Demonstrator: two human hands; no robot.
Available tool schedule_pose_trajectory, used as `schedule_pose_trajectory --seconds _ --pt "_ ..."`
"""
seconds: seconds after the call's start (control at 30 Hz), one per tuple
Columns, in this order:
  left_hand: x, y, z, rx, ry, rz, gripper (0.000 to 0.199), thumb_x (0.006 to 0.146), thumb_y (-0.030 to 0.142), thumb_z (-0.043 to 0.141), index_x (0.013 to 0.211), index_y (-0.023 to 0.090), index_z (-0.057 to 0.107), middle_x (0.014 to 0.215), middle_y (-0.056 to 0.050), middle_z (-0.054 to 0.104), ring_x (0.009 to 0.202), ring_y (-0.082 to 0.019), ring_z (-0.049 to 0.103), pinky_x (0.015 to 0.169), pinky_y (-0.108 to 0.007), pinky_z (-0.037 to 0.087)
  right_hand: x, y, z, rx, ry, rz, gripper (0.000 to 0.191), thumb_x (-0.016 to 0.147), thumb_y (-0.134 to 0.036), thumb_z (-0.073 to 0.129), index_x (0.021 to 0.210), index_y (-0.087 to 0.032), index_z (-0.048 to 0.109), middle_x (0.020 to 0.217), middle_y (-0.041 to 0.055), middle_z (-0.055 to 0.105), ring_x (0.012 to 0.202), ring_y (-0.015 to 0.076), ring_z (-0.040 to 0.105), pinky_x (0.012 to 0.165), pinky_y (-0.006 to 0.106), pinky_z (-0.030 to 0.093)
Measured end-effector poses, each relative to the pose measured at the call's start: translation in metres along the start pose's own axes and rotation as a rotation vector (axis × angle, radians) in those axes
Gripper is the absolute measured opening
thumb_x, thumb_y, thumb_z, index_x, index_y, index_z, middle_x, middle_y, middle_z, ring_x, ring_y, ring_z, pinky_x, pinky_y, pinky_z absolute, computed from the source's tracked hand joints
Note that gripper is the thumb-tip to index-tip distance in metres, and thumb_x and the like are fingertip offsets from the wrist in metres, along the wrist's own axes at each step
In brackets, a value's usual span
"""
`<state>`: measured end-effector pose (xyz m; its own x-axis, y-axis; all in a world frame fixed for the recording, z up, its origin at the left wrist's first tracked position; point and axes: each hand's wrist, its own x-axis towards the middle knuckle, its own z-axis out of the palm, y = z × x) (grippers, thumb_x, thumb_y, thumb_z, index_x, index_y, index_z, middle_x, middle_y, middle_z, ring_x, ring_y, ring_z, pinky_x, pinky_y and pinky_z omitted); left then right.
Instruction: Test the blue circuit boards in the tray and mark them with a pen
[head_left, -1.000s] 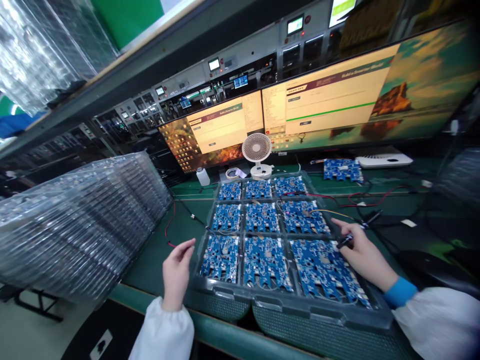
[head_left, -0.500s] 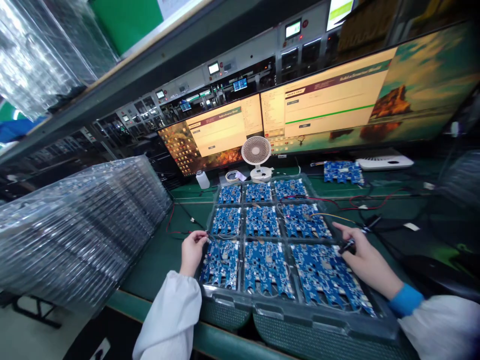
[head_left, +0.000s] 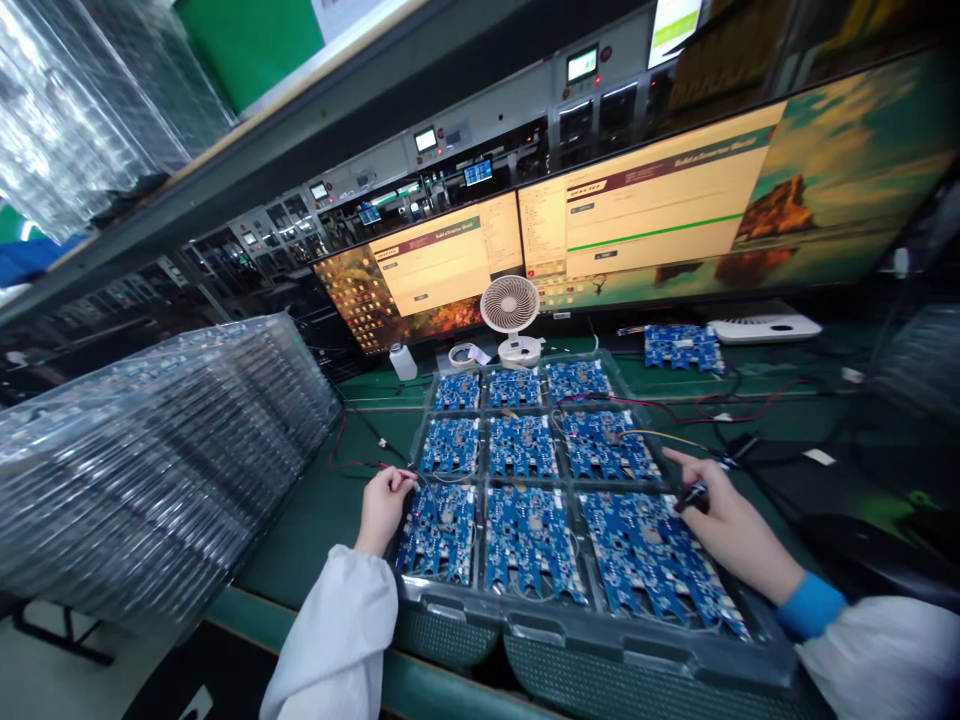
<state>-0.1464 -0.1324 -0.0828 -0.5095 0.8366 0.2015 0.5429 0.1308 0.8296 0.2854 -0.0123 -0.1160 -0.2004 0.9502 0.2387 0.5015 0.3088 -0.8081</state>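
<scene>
1. Left hand (head_left: 384, 505): pinched on a red lead (head_left: 352, 465), apparently, at tray (head_left: 600, 645) left edge.
2. Right hand (head_left: 724, 525): pinching black probe (head_left: 691, 494) over near-right board (head_left: 652, 560).
3. Risk: a slipping probe may bridge contacts.

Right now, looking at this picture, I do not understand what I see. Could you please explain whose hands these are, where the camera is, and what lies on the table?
The camera sits on a person's head and looks down at their own two hands, so there is no machine. On the green table stands a clear tray holding nine blue circuit boards. The left hand pinches a thin wire end at the tray's left edge. The right hand holds a small dark probe over the boards. Behind them are a small white fan and two monitors. To the left stands a stack of clear trays.
</scene>
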Motion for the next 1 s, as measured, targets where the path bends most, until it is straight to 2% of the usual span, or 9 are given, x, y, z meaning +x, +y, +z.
schedule_pose_trajectory --seconds 0.23,0.5,0.77,1.0 --pt "0.001 -0.004 0.001 0.032 -0.026 0.026 0.029 0.069 0.026 0.052 0.057 0.024 0.026 0.078 -0.002 0.069 0.083 -0.018 0.065 0.081 -0.032 0.046 0.0 0.001 0.0 -0.009 -0.002 -0.001 0.022 0.069 -0.031 0.047 0.08 -0.027 0.028 0.136 0.012 0.05 0.12 0.0291 0.052 0.095 0.045 0.043" --pt "0.002 -0.007 0.003 0.118 -0.026 0.046 0.029 0.071 0.022 0.052 0.057 0.024 0.026 0.078 -0.001 0.067 0.084 -0.017 0.063 0.083 -0.031 0.044 0.001 0.001 0.0 -0.024 -0.007 0.004 0.024 0.066 -0.035 0.045 0.08 -0.027 0.028 0.135 0.0165 0.05 0.118 0.0314 0.053 0.091 0.047 0.044" --pt "0.001 -0.008 0.005 0.2 -0.013 0.05 0.029 0.069 0.022 0.054 0.055 0.024 0.029 0.081 -0.003 0.068 0.086 -0.02 0.06 0.084 -0.034 0.042 0.002 0.003 0.0 -0.033 -0.009 -0.004 0.024 0.065 -0.035 0.043 0.08 -0.027 0.028 0.135 0.0177 0.05 0.121 0.0295 0.051 0.094 0.048 0.042" --pt "0.0 -0.011 0.002 0.152 -0.022 0.019 0.017 0.071 0.027 0.052 0.063 0.023 0.037 0.084 -0.002 0.067 0.084 -0.018 0.063 0.079 -0.032 0.047 0.0 0.002 0.0 -0.053 0.012 -0.038 0.021 0.068 -0.038 0.044 0.08 -0.027 0.03 0.133 0.0182 0.053 0.114 0.0301 0.057 0.089 0.046 0.048"
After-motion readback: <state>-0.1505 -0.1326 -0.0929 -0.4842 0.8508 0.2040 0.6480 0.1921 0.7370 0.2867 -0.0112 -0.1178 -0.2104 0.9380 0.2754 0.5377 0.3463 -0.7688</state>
